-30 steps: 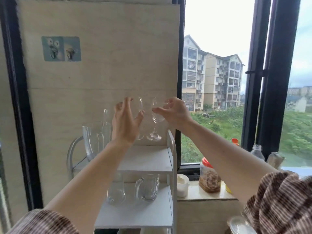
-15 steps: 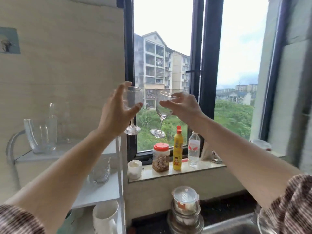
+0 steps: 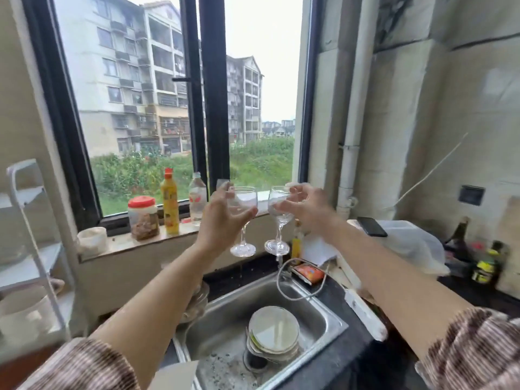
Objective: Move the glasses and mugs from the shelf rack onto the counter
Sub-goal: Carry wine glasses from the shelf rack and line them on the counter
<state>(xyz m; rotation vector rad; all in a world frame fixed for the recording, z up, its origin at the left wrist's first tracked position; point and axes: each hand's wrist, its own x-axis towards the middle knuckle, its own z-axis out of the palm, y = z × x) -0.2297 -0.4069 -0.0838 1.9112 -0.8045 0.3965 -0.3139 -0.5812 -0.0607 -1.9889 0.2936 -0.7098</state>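
Observation:
I hold two clear stemmed wine glasses in the air above the sink. My left hand (image 3: 222, 218) grips the bowl of the left wine glass (image 3: 243, 220). My right hand (image 3: 306, 208) grips the bowl of the right wine glass (image 3: 278, 220). Both glasses stay upright, side by side, their feet a little apart. The white shelf rack (image 3: 33, 237) is at the far left edge, with a white mug (image 3: 25, 313) on a lower tier. The dark counter (image 3: 354, 350) runs to the right of the sink.
A steel sink (image 3: 323, 313) below holds stacked plates (image 3: 273, 333). The windowsill carries a red-lidded jar (image 3: 143, 218), a yellow bottle (image 3: 170, 201), a clear bottle (image 3: 197, 201) and a white cup (image 3: 91, 240). A phone (image 3: 371, 226) lies on a plastic-covered object at right, beside dark bottles (image 3: 458, 240).
Both hands lifted the wine glasses off the rack's top tier and carried them right, past the window. The view swung right and down, so the rack slid to the left edge and the sink appeared.

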